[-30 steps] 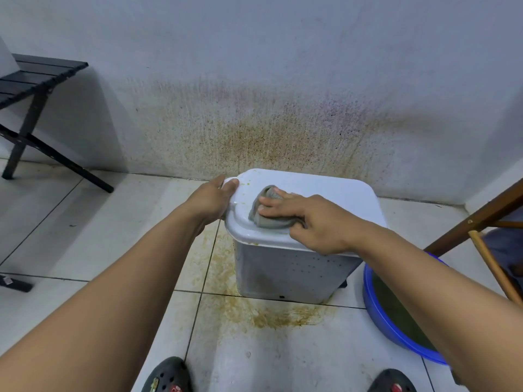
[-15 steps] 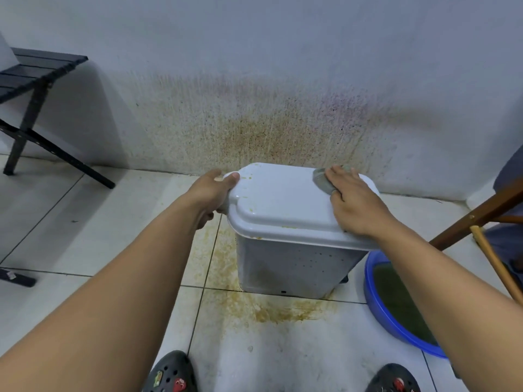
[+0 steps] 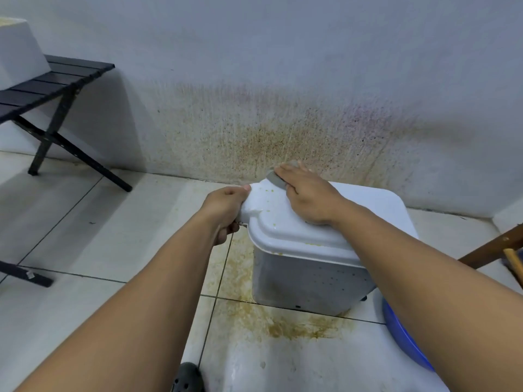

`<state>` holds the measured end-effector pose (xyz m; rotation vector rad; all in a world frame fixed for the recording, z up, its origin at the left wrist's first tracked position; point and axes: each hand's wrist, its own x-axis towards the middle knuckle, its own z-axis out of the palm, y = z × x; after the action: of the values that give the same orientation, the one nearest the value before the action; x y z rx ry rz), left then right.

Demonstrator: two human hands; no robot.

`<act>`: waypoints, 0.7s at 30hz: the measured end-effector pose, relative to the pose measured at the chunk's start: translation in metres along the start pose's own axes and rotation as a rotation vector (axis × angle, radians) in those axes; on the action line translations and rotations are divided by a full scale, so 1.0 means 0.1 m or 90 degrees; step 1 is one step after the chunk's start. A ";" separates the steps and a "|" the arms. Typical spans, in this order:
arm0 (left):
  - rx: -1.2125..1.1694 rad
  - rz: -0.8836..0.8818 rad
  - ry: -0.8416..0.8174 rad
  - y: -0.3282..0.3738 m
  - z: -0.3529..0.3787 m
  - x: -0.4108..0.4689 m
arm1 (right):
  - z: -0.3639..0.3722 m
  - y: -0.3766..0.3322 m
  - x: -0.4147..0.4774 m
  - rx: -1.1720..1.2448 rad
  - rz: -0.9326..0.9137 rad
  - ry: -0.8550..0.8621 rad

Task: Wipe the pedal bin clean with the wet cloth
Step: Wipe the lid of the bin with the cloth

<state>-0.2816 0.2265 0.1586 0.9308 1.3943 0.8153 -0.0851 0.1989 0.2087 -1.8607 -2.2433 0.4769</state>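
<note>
A white pedal bin (image 3: 311, 281) stands on the tiled floor against a stained wall, its lid (image 3: 368, 205) closed and flecked with yellow bits near the left edge. My left hand (image 3: 226, 207) grips the lid's left corner. My right hand (image 3: 308, 193) lies flat on the lid's far left part and presses a grey wet cloth (image 3: 276, 179) against it. Only the cloth's far edge shows past my fingers. The bin's front wall is speckled with dark spots.
A blue basin (image 3: 402, 338) sits on the floor right of the bin, partly under my right arm. A black folding table (image 3: 56, 77) stands at the left with a white box (image 3: 17, 52) on it. Wooden chair legs (image 3: 492, 247) cross the right edge. Yellow-brown stains mark wall and floor.
My right hand slid the cloth from the lid's front left to its far right corner, then back to the far left. The view shifted left. My left hand kept its hold on the lid.
</note>
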 end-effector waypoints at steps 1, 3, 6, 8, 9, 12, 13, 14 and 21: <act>-0.004 0.003 0.001 -0.01 0.01 0.00 | 0.02 -0.05 0.01 0.002 -0.022 -0.017; -0.010 0.010 -0.001 -0.01 0.03 0.00 | 0.04 -0.11 0.01 0.008 -0.064 -0.037; 0.000 0.007 -0.009 -0.04 0.01 0.05 | 0.06 -0.13 -0.07 0.041 -0.111 -0.031; 0.006 0.008 -0.004 -0.07 0.01 0.07 | 0.06 -0.12 -0.16 0.062 -0.125 -0.031; 0.009 0.011 -0.005 -0.08 0.01 0.09 | 0.06 -0.13 -0.21 0.068 -0.128 -0.033; 0.027 0.016 -0.013 -0.04 0.01 0.03 | 0.04 -0.18 -0.38 0.087 -0.140 -0.043; 0.039 0.023 -0.009 0.00 0.00 0.04 | 0.01 -0.19 -0.39 0.092 -0.147 -0.045; 0.052 0.020 -0.005 -0.02 0.01 0.00 | 0.04 -0.19 -0.46 0.098 -0.149 -0.049; 0.070 0.019 0.017 0.01 0.01 0.00 | 0.00 -0.05 -0.80 0.126 -0.160 -0.032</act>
<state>-0.2802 0.2263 0.1594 1.0314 1.4630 0.7818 -0.0737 0.1196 0.2151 -1.4633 -2.3248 0.6791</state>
